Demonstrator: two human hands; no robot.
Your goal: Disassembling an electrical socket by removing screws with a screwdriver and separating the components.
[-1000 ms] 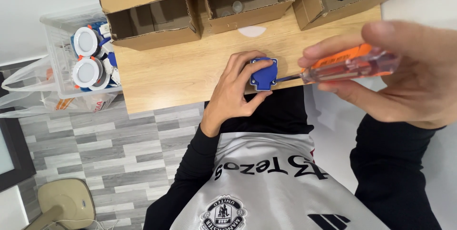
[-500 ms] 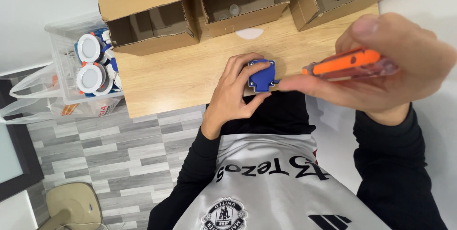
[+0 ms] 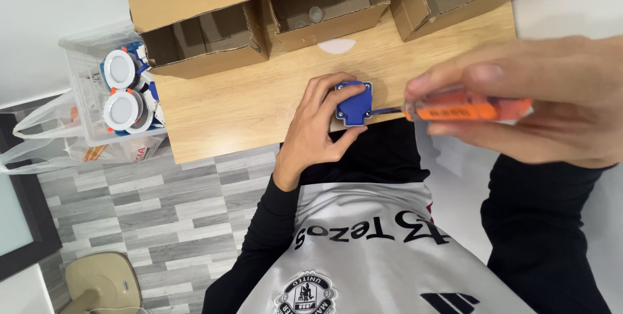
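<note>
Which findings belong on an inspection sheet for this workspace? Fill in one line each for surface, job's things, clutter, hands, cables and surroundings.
Surface: wooden table, bare patch at the left.
Job's things: blue square part; orange-handled screwdriver, tip at the part's edge.
Clutter: three open cardboard boxes along the table's far edge.
Hands: left hand grips the part; right hand holds the screwdriver.
Cables: nothing seen.
Surroundings: clear bin of round white fittings, plastic bag, grey plank floor.

Matt blue plastic box (image 3: pixel 354 103), glossy orange plastic screwdriver handle (image 3: pixel 464 107), smooth wood tabletop (image 3: pixel 246 103), matt cardboard boxes (image 3: pixel 214 18).
</note>
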